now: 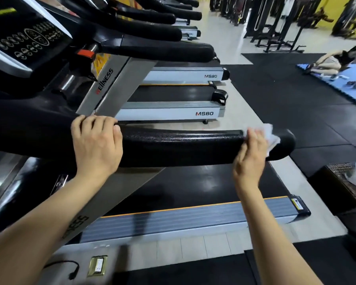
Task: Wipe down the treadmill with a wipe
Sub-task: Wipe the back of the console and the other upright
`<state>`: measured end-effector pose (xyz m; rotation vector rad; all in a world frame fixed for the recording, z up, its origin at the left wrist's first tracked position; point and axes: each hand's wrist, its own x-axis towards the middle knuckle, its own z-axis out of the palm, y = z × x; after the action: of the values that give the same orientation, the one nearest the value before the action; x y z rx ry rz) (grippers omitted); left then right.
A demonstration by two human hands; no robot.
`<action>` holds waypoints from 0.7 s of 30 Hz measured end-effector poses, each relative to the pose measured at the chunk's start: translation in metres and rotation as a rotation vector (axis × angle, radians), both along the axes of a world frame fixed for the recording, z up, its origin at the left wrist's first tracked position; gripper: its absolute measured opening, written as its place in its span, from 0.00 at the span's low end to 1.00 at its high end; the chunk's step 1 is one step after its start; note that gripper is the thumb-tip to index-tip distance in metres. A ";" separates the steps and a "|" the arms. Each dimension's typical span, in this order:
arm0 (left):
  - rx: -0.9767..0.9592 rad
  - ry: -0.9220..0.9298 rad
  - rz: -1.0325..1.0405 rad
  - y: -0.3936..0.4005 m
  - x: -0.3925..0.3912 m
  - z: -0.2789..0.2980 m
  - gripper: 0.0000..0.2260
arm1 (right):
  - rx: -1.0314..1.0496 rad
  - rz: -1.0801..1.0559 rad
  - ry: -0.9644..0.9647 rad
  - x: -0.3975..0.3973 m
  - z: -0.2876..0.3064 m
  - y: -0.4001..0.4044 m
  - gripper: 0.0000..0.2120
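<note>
The nearest treadmill's black padded handrail (179, 145) runs left to right across the middle of the view. My left hand (96, 142) grips the rail near its left end, fingers curled over the top. My right hand (250, 155) presses a crumpled white wipe (270, 134) against the rail close to its rounded right tip; the fingers look fairly straight over the wipe. The treadmill's black belt (193, 188) and grey side rail (183, 221) lie below. Its console (23, 42) sits at the upper left.
More treadmills (173, 109) stand in a row beyond. A person (335, 60) crouches on a blue mat at the far right. A dark wicker box (337, 182) holding a white container stands at the right. A floor socket (98, 265) and cable lie near the bottom left.
</note>
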<state>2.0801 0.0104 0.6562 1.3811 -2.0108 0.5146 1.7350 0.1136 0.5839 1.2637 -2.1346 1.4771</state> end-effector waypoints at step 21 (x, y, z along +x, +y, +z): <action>0.045 0.009 0.016 0.024 -0.048 -0.003 0.16 | 0.834 -0.018 -0.249 -0.139 0.102 -0.009 0.23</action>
<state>2.0317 0.0339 0.6536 1.4252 -2.0173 0.4722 1.5960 0.1046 0.6863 1.3091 -3.0824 0.7461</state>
